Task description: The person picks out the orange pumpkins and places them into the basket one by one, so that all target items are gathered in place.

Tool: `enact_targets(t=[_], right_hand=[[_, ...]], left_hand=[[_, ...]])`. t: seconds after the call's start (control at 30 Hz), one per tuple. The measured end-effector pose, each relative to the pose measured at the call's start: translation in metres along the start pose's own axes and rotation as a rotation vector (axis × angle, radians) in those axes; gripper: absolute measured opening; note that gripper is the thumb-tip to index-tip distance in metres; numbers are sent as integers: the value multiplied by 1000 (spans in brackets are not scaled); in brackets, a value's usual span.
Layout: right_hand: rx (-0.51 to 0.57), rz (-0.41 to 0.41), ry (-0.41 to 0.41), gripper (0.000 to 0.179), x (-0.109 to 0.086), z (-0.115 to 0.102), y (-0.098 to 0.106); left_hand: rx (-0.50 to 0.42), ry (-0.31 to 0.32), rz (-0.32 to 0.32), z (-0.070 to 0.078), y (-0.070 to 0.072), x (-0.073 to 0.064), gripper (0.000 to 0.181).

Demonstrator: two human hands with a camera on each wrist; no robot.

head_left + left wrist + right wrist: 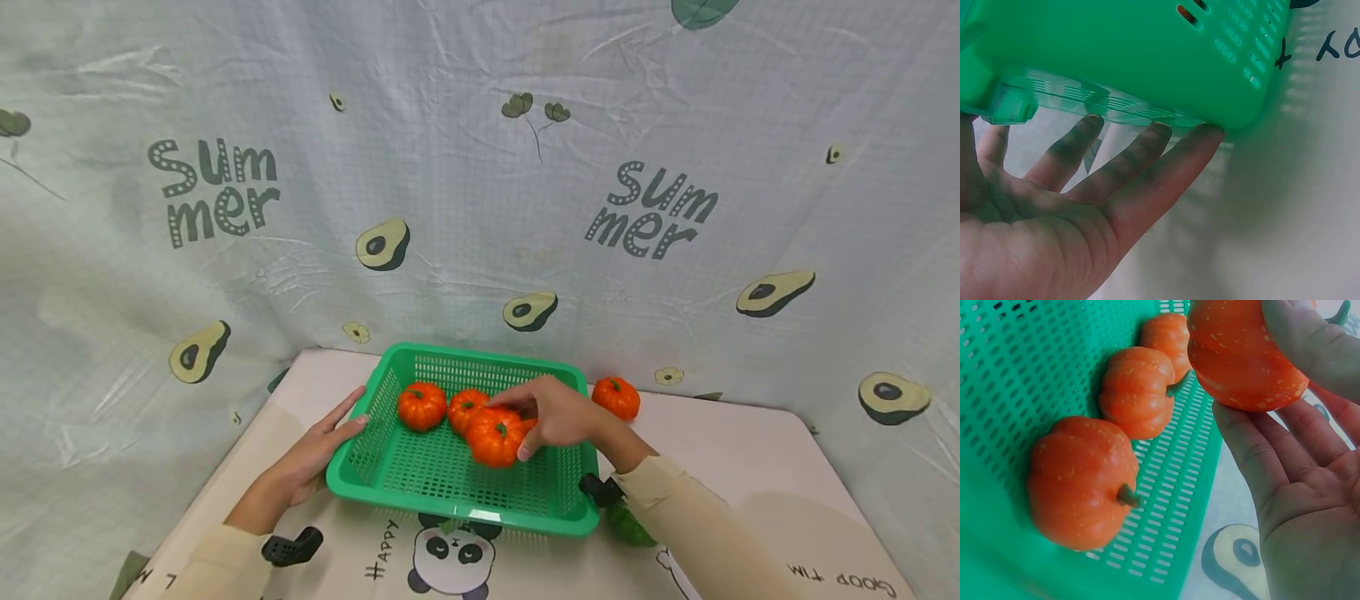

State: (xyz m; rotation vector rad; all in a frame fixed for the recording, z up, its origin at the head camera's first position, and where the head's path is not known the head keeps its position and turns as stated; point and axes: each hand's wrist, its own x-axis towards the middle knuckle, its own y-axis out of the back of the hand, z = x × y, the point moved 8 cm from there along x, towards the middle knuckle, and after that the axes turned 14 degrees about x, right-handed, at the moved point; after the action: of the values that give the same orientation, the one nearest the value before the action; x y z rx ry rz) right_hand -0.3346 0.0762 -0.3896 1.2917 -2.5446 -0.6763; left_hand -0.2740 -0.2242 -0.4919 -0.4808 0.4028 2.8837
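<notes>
A small orange pumpkin (495, 438) with a green stem is held in my right hand (558, 414), thumb on one side and fingers on the other. It is above the floor of a green plastic basket (465, 510). Inside the basket lie more pumpkins: one near the left wall (1082, 482), one in the middle (1138, 392), and another (1166, 342) partly hidden behind the held one. My left hand (318, 454) touches the basket's left side. In the left wrist view, its fairly straight fingers (1129, 159) rest their tips against the outer wall.
Another orange pumpkin (616, 398) sits on the table (712, 442), just right of the basket's back corner. A green, bumpy object (630, 527) lies partly hidden by the right forearm. A patterned cloth (465, 167) hangs behind and along the sides.
</notes>
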Motion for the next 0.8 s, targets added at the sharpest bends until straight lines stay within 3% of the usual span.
enact_targets(t=[0.4,0.8], right_hand=[[43,-30,-21,73,11,1,-12],[17,-49,-8,74,19,5,-21]], left_hand=[[-3,-2,-4,1,0,0,74],[3,-2,5,1,0,0,74]])
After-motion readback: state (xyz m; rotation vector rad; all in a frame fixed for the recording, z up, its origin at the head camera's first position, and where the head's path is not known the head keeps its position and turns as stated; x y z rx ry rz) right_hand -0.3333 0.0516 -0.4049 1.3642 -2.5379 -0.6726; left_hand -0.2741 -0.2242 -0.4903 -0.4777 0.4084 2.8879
